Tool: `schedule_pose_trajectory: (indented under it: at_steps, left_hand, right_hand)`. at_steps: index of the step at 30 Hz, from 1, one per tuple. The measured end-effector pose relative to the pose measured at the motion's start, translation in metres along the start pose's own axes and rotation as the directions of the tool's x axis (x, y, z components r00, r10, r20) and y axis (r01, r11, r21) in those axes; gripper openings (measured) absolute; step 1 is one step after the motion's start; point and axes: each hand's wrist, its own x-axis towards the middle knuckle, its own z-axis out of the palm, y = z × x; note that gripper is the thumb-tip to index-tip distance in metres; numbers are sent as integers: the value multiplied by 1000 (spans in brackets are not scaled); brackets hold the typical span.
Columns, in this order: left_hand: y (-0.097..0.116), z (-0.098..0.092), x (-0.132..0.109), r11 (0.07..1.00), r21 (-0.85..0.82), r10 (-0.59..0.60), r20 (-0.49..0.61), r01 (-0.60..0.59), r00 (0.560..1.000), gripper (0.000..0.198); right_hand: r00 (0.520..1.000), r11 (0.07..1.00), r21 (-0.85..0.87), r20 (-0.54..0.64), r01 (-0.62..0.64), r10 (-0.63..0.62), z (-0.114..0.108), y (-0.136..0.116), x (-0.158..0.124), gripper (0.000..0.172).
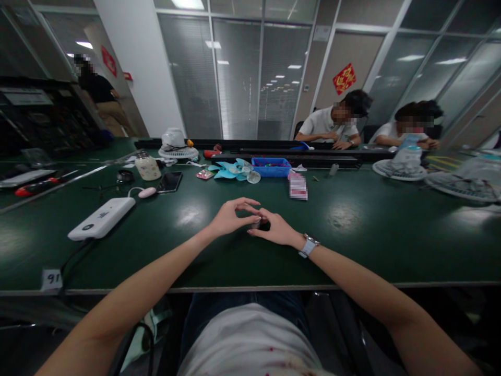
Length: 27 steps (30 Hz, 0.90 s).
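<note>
Over the middle of the green table, my two hands meet around a small greyish, roughly cylindrical part. My left hand comes from the left, its thumb against the part and its other fingers curved above it. On the other side, my right hand grips the part between thumb and fingers, and a watch is on that wrist. Fingers cover much of the part, so its exact kind cannot be made out.
Beyond my hands lie light-blue fan blades, a blue tray and a pink-and-white packet. To the left are a white power strip, a phone and a cream bottle. Two people sit across the table; another stands far left.
</note>
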Motion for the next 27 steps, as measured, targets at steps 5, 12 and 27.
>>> schedule_pose_trajectory:
  at_steps: [5, 12, 27]
  left_hand:
    - [-4, 6, -1, 1000, 5, 0, -16, 0, 1000, 51]
    - [1, 2, 0, 1000, 0, -4, -69, 4, 998, 53]
    - [3, -5, 1, 992, 117, 39, 50, -45, 998, 30]
  right_hand:
    - [1000, 999, -33, -4, 0, -1, 1, 1, 1, 34]
    - [1000, 999, -35, -10, -4, 4, 1, 3, 0, 35]
    - [1000, 999, -38, -20, -4, 3, -1, -1, -1, 40]
